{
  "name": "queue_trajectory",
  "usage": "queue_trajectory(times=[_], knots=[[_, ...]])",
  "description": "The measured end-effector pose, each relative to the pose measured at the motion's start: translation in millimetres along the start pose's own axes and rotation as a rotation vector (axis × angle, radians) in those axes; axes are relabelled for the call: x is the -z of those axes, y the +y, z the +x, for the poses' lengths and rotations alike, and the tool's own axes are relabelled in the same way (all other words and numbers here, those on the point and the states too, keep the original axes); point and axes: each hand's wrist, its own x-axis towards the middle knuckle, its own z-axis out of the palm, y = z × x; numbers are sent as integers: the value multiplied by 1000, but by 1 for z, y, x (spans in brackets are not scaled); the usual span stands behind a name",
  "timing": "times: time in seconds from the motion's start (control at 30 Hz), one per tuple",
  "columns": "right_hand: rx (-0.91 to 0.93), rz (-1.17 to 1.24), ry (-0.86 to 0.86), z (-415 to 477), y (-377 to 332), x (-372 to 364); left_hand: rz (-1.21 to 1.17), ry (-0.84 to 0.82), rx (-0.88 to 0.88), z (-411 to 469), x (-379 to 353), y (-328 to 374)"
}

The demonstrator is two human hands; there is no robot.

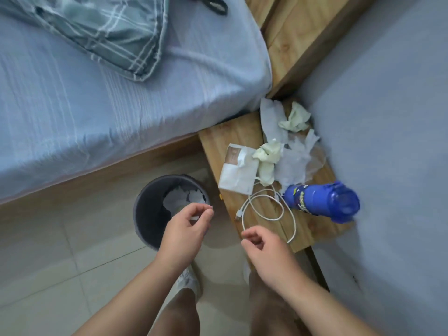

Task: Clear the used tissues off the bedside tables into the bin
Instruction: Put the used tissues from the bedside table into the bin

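Note:
The wooden bedside table carries several used tissues: a crumpled pale one at the back, another crumpled one in the middle, and flat white sheets beneath them. The dark round bin stands on the floor left of the table, with a white tissue inside. My left hand hovers over the bin's near rim, its fingers loosely curled, and I see nothing held in it. Over the table's front corner hangs my right hand, fingers loosely curled and holding nothing.
A white tissue pack, a coiled white cable and a blue bottle lying on its side share the table. The bed lies to the left, a grey wall to the right. Tiled floor surrounds the bin.

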Motion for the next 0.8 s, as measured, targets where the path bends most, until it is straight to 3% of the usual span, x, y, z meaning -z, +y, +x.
queue_trajectory(times=[0.13,0.27,0.43,0.6,0.8], knots=[[-196,56,109,-9,51,61,43,-59,-38,5,-34,45],[-276,81,240,4,92,117,87,-95,-81,14,-66,80],[-199,39,336,41,106,171,174,-72,-136,30,-95,111],[-76,131,330,88,81,196,377,28,-309,53,-120,124],[56,33,299,133,63,200,604,76,-485,76,-139,131]])
